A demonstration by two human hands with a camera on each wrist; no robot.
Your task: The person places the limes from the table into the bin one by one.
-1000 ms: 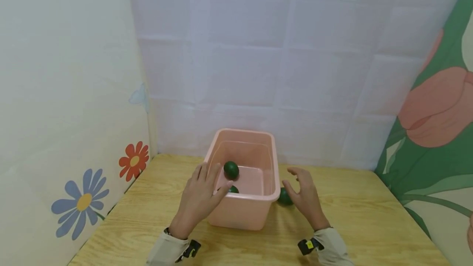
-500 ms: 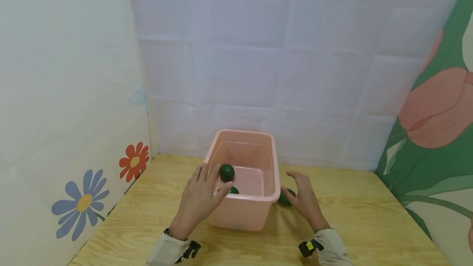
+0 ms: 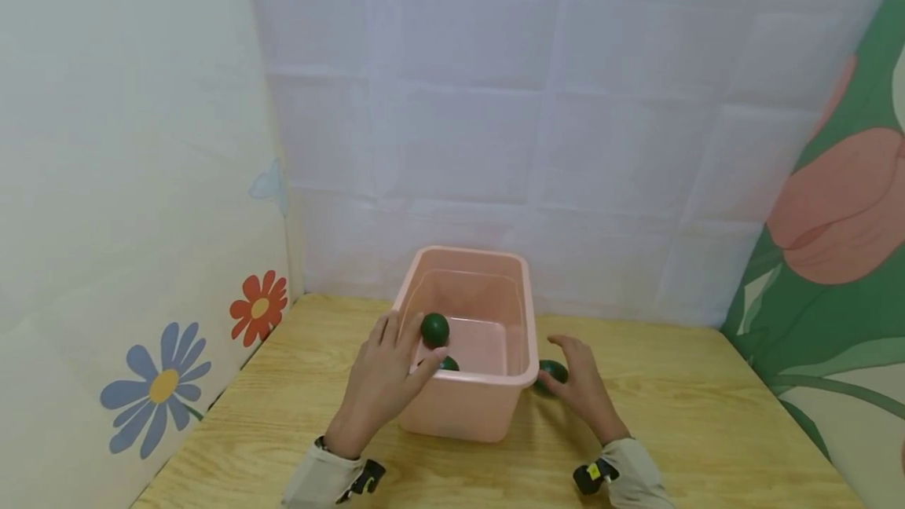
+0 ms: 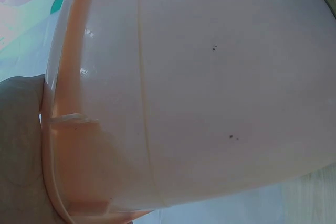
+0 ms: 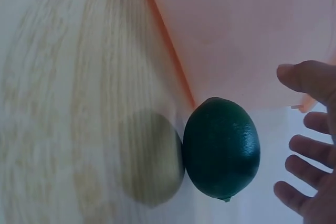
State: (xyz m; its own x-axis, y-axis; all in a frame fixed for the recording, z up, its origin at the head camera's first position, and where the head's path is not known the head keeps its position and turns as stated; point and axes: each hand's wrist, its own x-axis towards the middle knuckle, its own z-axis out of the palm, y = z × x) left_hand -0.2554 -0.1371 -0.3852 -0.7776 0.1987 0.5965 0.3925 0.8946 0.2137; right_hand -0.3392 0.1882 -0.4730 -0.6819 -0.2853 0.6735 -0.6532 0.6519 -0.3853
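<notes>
A pink plastic bin [image 3: 459, 408] stands on the table, holding two dark green limes. One lime [image 3: 434, 330] shows whole; the other lime [image 3: 448, 364] is partly hidden by the near rim. My left hand [image 3: 382, 371] rests over the bin's left rim, fingers extended; the left wrist view shows the hand [image 4: 21, 150] against the rim and the bin's outer wall [image 4: 210, 103]. Outside, by the bin's right side, another lime [image 3: 555, 372] lies on the table. My right hand [image 3: 584, 387] is beside it, thumb and fingers spread. In the right wrist view a gap separates this lime [image 5: 221, 148] from the fingers.
The wood-grain table [image 3: 679, 415] reaches back to a white cloth backdrop [image 3: 452, 124]. Flower-printed cloths hang at the left [image 3: 163, 387] and right [image 3: 834, 210]. Black cameras are strapped to both wrists.
The fully visible lime in the bin has rolled slightly left and settled. My right hand has lowered a little toward the lime outside. The left hand stays put.
</notes>
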